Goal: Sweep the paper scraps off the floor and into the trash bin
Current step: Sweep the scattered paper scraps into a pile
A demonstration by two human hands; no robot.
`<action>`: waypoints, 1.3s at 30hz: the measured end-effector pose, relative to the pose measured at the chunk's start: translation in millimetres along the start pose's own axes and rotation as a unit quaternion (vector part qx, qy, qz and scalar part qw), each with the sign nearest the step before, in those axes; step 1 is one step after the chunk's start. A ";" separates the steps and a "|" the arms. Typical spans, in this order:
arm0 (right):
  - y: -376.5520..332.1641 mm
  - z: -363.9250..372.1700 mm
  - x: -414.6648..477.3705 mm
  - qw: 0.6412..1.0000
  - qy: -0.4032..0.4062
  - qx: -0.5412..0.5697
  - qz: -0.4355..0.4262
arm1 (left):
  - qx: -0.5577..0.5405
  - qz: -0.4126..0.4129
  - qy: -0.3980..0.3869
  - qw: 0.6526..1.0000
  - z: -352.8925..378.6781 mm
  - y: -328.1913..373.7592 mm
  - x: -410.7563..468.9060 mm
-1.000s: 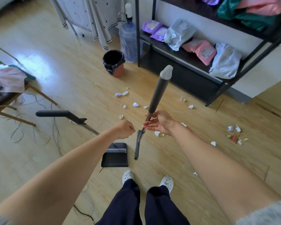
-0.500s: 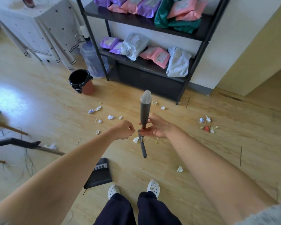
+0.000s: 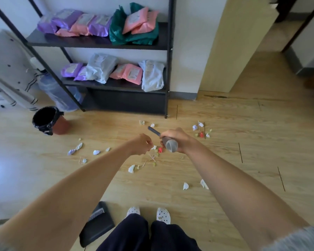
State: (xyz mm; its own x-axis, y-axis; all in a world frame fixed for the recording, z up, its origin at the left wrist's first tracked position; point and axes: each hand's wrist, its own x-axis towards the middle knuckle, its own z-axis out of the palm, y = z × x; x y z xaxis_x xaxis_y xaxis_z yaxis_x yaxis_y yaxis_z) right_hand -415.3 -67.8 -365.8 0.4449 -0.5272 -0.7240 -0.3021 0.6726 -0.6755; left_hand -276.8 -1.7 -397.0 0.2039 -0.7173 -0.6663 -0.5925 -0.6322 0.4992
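The right hand (image 3: 178, 138) clamped the broom handle (image 3: 171, 146); the left hand (image 3: 140, 144) curled, contents unclear. I feared 1-handed strokes would scatter the paper scraps (image 3: 96, 152).

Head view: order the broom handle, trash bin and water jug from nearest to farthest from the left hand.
1. broom handle: just right of the left hand, gripped by the right hand.
2. trash bin: on the floor, far to the left.
3. water jug: behind the bin, beside the shelf.
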 end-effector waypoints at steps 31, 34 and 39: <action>-125.3 -218.9 200.2 0.972 0.225 -0.059 0.018 | 0.111 0.159 -0.096 0.976 -44.4 197.1 290.2; -132.5 -241.7 228.9 0.970 0.235 -0.047 0.034 | 0.121 0.144 -0.119 0.975 -43.5 208.4 326.5; -135.3 -271.1 256.6 0.963 0.259 -0.001 0.071 | 0.141 0.143 -0.129 0.971 -41.0 220.5 368.3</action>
State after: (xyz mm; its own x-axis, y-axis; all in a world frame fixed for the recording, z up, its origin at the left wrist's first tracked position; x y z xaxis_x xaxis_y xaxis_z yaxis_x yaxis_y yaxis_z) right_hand -488.8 -434.9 -498.2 -0.0816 -0.6195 -0.7808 -0.3314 0.7557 -0.5649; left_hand -300.5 -417.3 -509.6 -0.1821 -0.7310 -0.6577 -0.7937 -0.2855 0.5371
